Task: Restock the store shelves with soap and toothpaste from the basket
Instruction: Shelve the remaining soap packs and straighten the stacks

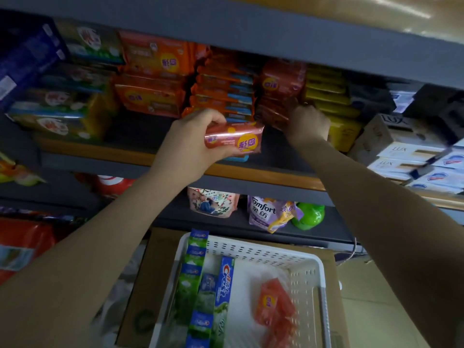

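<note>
My left hand (190, 141) grips a pink soap pack (236, 139) with a yellow label, held just in front of the soap shelf (251, 172). My right hand (307, 124) reaches into the shelf and pinches a dark red soap pack (272, 113) in the stack there. Below, a white basket (306, 275) holds several toothpaste boxes (224, 282) along its left side and a few red soap packs (275, 310) near its middle.
Orange soap packs (153, 79) and yellow ones (336, 106) flank the red stack. White Lux boxes (406, 151) sit at the right. Refill pouches (266, 212) stand on the lower shelf. The basket rests on a cardboard box (140, 292).
</note>
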